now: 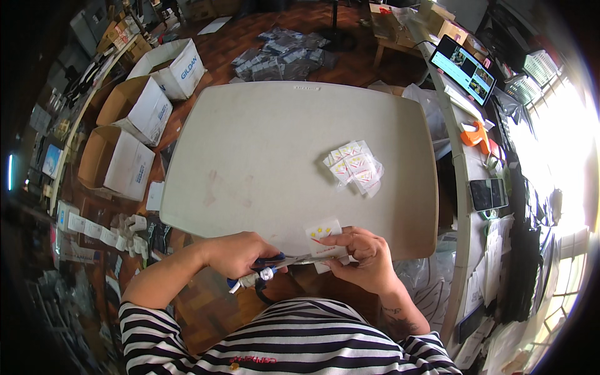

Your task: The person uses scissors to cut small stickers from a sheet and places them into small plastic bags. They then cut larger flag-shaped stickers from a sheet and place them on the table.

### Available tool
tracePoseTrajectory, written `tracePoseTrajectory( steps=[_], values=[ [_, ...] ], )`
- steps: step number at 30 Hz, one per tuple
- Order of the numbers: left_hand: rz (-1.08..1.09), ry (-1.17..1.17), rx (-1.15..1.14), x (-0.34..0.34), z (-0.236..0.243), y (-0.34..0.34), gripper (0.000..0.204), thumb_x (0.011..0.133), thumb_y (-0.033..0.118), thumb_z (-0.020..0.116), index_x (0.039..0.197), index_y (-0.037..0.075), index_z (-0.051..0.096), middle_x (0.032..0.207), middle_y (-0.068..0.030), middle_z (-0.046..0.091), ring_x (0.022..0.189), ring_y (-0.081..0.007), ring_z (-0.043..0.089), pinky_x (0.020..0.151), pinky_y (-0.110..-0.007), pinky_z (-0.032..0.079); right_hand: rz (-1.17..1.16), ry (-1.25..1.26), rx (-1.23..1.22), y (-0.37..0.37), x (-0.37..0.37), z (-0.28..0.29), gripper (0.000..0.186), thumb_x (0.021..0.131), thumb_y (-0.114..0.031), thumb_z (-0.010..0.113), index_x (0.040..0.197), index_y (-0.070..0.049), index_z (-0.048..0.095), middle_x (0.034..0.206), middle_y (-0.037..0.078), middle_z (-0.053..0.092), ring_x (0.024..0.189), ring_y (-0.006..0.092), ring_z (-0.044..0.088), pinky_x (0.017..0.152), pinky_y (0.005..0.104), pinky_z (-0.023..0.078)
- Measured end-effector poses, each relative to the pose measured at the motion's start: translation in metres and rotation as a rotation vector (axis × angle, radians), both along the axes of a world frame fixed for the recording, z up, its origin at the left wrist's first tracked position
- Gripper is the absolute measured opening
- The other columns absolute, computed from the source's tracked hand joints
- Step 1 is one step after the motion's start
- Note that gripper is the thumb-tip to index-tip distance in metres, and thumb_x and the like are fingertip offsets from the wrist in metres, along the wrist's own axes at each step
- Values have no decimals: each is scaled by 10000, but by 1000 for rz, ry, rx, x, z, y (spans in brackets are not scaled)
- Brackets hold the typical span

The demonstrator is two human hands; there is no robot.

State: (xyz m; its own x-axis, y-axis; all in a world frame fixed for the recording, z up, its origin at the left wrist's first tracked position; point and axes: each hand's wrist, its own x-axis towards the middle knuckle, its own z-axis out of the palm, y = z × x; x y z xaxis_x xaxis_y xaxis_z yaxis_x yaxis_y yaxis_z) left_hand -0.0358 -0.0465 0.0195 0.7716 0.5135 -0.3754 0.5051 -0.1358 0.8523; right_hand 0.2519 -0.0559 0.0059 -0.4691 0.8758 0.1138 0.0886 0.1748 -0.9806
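Evidently light: the white printed sheet [320, 235], lower centre of the frame, looks thin and should bend easily. Your right hand [369, 255] has it in a narrow pinch, thumb below, fingers above, on its right side. Probably smooth, so it could slide or crease; that right margin seems the best hold, fingertips well off the blades.

Your left hand [237, 253] is wrapped around the handles of the scissors [302, 259], blades pointing right, at the sheet's lower part. Cannot tell how far the blades are spread, or whether they touch it. Expect them rigid, heavier than the sheet.

Edges: both hands are at the near rim of the pale table [269, 156]; anything loosed there might drop over. A pile of similar printed pieces [355, 166] sits right of centre. Widest span of tabletop: left of that pile, toward the upper left.
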Motion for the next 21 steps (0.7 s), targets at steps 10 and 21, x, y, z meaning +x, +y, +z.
tracePoseTrajectory(
  steps=[10, 21],
  values=[
    [0, 191, 89, 1, -2, 1, 251, 808, 129, 743, 1052, 73, 737, 846, -143, 720, 691, -262, 678, 678, -335, 524, -73, -92, 33, 0, 0, 9, 353, 740, 109, 720, 1074, -5, 729, 968, 57, 657, 804, 92, 652, 696, 225, 538],
    [26, 196, 218, 13, -3, 0, 276, 775, 160, 750, 1050, 138, 760, 752, -159, 684, 589, -283, 618, 584, -353, 477, -42, -112, 32, -2, -2, 7, 342, 759, 95, 727, 1086, -6, 729, 932, 41, 651, 786, 61, 636, 665, 204, 515]
  ],
)
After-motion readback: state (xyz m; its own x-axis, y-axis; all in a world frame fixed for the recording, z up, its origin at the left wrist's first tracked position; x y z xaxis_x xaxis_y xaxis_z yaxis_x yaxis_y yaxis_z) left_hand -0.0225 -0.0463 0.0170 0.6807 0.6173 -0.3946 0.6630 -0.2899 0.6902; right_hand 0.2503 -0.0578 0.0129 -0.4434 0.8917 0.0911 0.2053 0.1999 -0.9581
